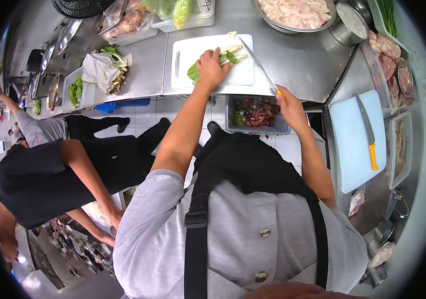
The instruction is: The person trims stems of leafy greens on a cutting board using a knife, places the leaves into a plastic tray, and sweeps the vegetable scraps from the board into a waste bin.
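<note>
On a white cutting board (180, 50) lie leafy greens (230, 56) with pale stems. My left hand (212, 70) presses on them, its fingers bent over the stalks and leaves. My right hand (290, 104) is closed around the yellow handle of a knife (260, 65). The blade slants up and left across the board's right side, its tip near the stem ends. A small pale piece (232, 34) lies at the board's top edge.
Below the counter edge sits a grey bin (230, 117) with scraps. A metal bowl (330, 22) of pale meat stands at the back right. On the right, a blue board (345, 149) bears another knife (366, 122). Wrapped greens (101, 72) lie left. Two people (38, 169) are at left.
</note>
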The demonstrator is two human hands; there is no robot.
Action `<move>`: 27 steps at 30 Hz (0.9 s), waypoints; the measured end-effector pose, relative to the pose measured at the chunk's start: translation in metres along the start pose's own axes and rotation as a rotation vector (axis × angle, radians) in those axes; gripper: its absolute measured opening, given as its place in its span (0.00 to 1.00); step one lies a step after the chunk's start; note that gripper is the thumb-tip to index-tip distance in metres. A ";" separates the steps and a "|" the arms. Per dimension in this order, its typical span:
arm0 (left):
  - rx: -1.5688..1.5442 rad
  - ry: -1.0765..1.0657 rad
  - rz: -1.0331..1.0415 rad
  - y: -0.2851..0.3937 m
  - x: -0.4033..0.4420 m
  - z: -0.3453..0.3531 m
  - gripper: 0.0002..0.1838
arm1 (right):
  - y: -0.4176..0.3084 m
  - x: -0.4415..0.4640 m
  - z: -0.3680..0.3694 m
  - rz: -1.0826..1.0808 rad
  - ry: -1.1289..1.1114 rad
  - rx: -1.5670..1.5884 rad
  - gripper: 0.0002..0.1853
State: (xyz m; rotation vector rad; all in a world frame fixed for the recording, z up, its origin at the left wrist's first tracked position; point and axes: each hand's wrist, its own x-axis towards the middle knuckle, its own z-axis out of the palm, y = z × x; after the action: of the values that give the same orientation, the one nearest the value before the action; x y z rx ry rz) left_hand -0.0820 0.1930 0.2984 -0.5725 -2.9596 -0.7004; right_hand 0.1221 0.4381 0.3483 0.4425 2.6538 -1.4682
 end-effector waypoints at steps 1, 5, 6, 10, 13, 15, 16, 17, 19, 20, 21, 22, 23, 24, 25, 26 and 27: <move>0.028 0.028 -0.003 0.004 -0.003 0.002 0.38 | 0.002 0.006 0.004 -0.015 -0.005 -0.001 0.21; 0.053 0.100 -0.009 0.007 -0.006 0.006 0.36 | -0.015 0.020 0.011 -0.132 -0.034 -0.079 0.23; 0.058 0.099 -0.017 0.007 -0.008 0.007 0.35 | -0.019 0.023 0.013 -0.172 -0.039 -0.107 0.22; 0.062 0.109 -0.027 0.008 -0.009 0.006 0.29 | -0.029 0.029 0.023 -0.209 -0.014 -0.269 0.21; 0.065 0.138 -0.012 0.009 -0.007 0.006 0.24 | -0.052 0.038 0.026 -0.126 -0.071 -0.370 0.20; 0.065 0.124 -0.003 0.008 -0.014 0.009 0.22 | -0.039 0.074 0.045 -0.148 -0.107 -0.344 0.20; 0.063 0.117 0.000 0.006 -0.013 0.009 0.22 | -0.034 0.084 0.048 -0.150 -0.128 -0.282 0.20; 0.065 0.115 0.003 0.002 -0.009 0.006 0.22 | -0.030 0.096 0.047 -0.157 -0.150 -0.218 0.20; 0.217 0.055 0.029 -0.003 -0.006 0.003 0.20 | -0.034 0.103 0.044 -0.144 -0.189 -0.154 0.20; 0.276 0.012 0.028 -0.011 -0.001 0.005 0.19 | -0.034 0.104 0.043 -0.123 -0.201 -0.158 0.20; 0.334 -0.031 0.024 -0.020 0.003 0.006 0.19 | -0.036 0.102 0.041 -0.102 -0.214 -0.163 0.20; 0.292 -0.006 0.066 -0.027 0.005 -0.002 0.17 | -0.035 0.101 0.044 -0.123 -0.183 -0.169 0.21; 0.172 -0.010 0.008 -0.033 0.007 -0.009 0.16 | -0.034 0.100 0.046 -0.135 -0.155 -0.166 0.21; 0.053 -0.013 -0.045 -0.031 0.010 -0.026 0.15 | -0.035 0.098 0.048 -0.148 -0.123 -0.162 0.21; -0.065 -0.015 -0.094 -0.034 0.012 -0.040 0.14 | -0.041 0.095 0.049 -0.160 -0.090 -0.155 0.21; -0.111 0.076 -0.038 -0.041 0.014 -0.049 0.14 | -0.046 0.093 0.049 -0.172 -0.084 -0.152 0.21; -0.153 0.167 0.020 -0.051 0.017 -0.058 0.14 | -0.054 0.091 0.048 -0.179 -0.092 -0.136 0.21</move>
State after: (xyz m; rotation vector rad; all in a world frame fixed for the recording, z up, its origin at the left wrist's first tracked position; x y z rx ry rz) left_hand -0.1188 0.1309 0.3313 -0.5236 -2.7599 -0.9305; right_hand 0.0168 0.3905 0.3481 0.1268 2.7565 -1.3031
